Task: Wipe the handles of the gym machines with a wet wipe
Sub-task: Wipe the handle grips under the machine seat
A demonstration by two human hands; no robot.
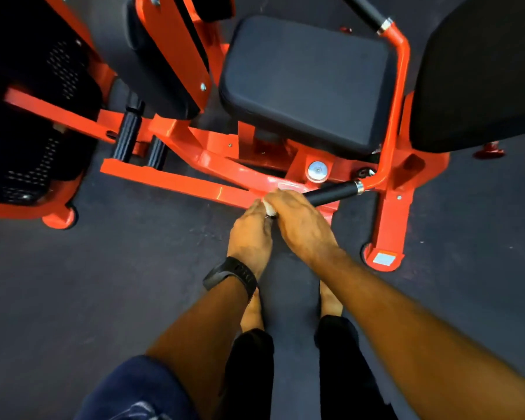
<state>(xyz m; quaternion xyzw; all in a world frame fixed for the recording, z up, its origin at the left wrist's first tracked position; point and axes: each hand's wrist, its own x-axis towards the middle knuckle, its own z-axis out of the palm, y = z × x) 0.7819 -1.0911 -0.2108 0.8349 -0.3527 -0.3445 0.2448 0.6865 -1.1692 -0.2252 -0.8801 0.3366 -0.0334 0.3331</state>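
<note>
The right hand (pixel 300 227) is clamped round the free end of the black handle grip (pixel 335 193), which runs toward 2 o'clock. The white wet wipe (pixel 269 208) shows at this hand's 10 o'clock edge, touching the left hand (pixel 249 234). Its fingers curl inward, but I cannot tell whether they pinch the wipe.

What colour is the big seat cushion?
The padded rectangular seat cushion is black; head view.

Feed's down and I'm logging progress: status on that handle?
Copy: left hand pinches wet wipe. Right hand grips handle at near end. Rest of handle bare, nothing blocking.
</note>
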